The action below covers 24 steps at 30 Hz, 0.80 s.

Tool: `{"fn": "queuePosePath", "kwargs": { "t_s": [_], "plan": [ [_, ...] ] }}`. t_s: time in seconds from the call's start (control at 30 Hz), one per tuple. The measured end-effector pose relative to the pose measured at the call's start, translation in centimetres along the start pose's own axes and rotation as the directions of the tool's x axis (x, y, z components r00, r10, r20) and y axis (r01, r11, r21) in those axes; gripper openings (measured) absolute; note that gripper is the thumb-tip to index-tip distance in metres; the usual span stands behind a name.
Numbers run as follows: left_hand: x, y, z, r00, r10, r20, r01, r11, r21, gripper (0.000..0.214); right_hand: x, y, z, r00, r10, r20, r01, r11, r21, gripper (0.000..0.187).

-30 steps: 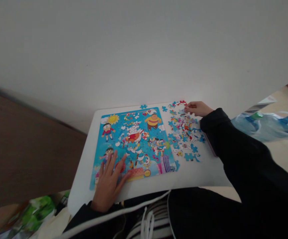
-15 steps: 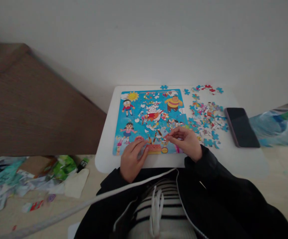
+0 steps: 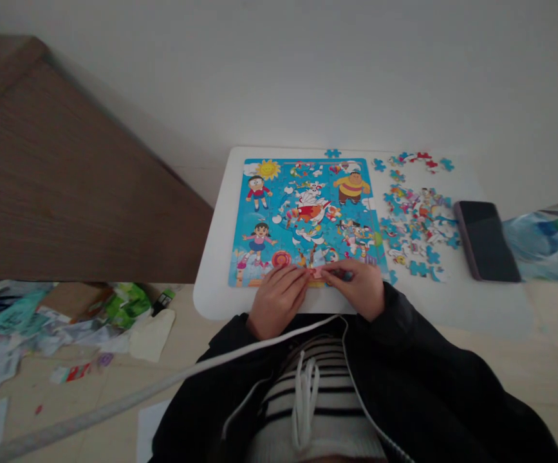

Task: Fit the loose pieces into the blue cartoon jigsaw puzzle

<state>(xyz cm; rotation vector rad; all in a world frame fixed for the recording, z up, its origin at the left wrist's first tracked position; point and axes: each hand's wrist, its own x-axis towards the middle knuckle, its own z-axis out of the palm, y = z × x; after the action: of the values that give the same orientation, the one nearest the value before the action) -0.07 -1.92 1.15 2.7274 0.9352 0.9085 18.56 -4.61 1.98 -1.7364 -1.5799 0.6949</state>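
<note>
A colourful cartoon jigsaw puzzle (image 3: 307,212) lies on a small white table (image 3: 218,257). Both hands rest on the puzzle's near edge with their fingertips almost meeting. My left hand (image 3: 281,292) lies with its fingers stretched flat on the bottom of the picture. My right hand (image 3: 358,286) has its fingers curled, pinching a small pinkish puzzle piece (image 3: 315,273) against the lower edge. A heap of loose pieces (image 3: 416,222) lies right of the puzzle, and one blue piece (image 3: 333,153) sits at the table's far edge.
A dark phone (image 3: 486,241) lies face up right of the loose pieces. A clear plastic bag with bottles (image 3: 549,238) sits on the floor at the right. A brown wooden surface (image 3: 66,193) stands to the left, with paper and wrappers (image 3: 66,315) scattered below it.
My right hand came back from the loose pieces at the far right to the puzzle's near edge with a piece. My left hand slid right to meet it. The camera view shifted left and down.
</note>
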Motion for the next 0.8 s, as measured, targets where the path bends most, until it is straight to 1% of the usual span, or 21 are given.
{"fn": "queuePosePath", "kwargs": {
  "t_s": [0.13,0.2,0.27,0.37,0.5,0.57,0.73,0.8],
  "plan": [
    [0.05,0.03,0.05,1.000,0.004,-0.001,-0.004,1.000,0.015,0.020,-0.26,0.27,0.16,0.981,-0.192,0.010,0.192,0.974,-0.121,0.012],
    [0.04,0.02,0.05,1.000,0.008,0.001,-0.008,1.000,0.018,0.020,-0.32,0.19,0.13,0.969,-0.245,0.000,0.242,0.958,-0.153,0.013],
    [0.00,0.02,0.10,1.000,0.003,0.015,-0.003,1.000,0.022,0.021,-0.40,0.05,0.06,0.962,-0.272,-0.001,0.268,0.949,-0.166,0.014],
    [-0.13,0.02,0.26,0.999,-0.017,0.042,0.016,1.000,0.014,0.022,-0.60,-0.04,0.04,0.963,-0.269,0.009,0.267,0.952,-0.149,0.014],
    [-0.28,0.02,0.49,0.998,-0.042,0.049,0.043,0.999,-0.011,0.023,-0.70,0.09,0.24,0.986,-0.169,0.018,0.169,0.985,-0.042,0.012],
    [-0.31,0.04,0.52,0.998,-0.039,0.047,0.039,0.999,0.000,0.023,-0.60,0.14,0.29,0.990,-0.142,0.023,0.142,0.990,-0.018,0.012],
    [-0.25,0.13,0.36,0.997,-0.036,0.075,0.035,0.999,0.014,0.026,-0.41,0.05,0.12,0.977,-0.209,0.038,0.210,0.976,-0.049,0.015],
    [-0.21,0.14,0.29,0.997,-0.029,0.077,0.028,0.999,0.016,0.026,-0.43,0.00,0.04,0.984,-0.175,0.034,0.175,0.985,-0.010,0.015]
  ]
}}
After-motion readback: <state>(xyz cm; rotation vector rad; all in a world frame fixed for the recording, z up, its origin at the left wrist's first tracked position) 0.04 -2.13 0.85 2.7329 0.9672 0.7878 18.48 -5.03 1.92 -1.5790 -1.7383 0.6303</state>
